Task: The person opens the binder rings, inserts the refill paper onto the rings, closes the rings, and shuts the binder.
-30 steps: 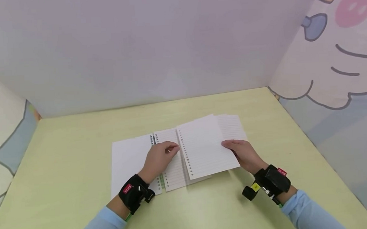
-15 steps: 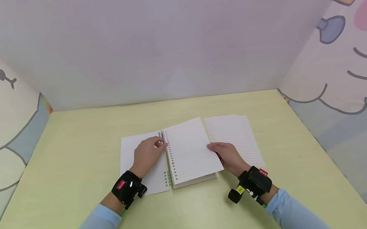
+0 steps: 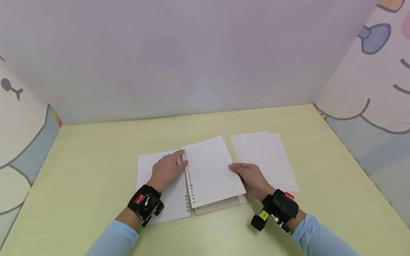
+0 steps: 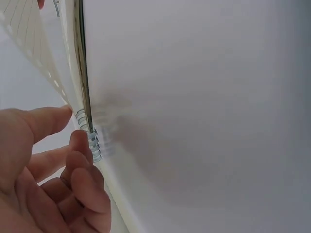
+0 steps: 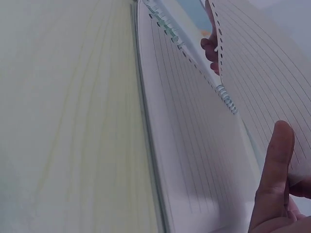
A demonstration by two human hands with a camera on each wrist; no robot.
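Observation:
An open ring-binder notebook (image 3: 161, 191) lies on the yellow-green table (image 3: 90, 167). My left hand (image 3: 166, 170) rests on its blank left page. In the left wrist view the thumb and curled fingers (image 4: 81, 162) close round the clear binder rings (image 4: 91, 133). My right hand (image 3: 251, 178) pinches the right edge of a loose lined sheet (image 3: 210, 171) and holds it over the notebook's right-hand pages (image 5: 194, 145). The sheet's punched holes run along the rings (image 5: 226, 95). The thumb (image 5: 274, 170) lies on top of the sheet (image 5: 262, 73).
A small pile of loose lined sheets (image 3: 265, 159) lies on the table to the right of the notebook. Cartoon-printed panels wall in the table at the back and on both sides (image 3: 378, 78). Black wrist cameras sit on both wrists.
The right hand has carried the loose sheet leftwards off the pile and over the notebook's right pages. The left hand's fingers have shifted to the binder rings.

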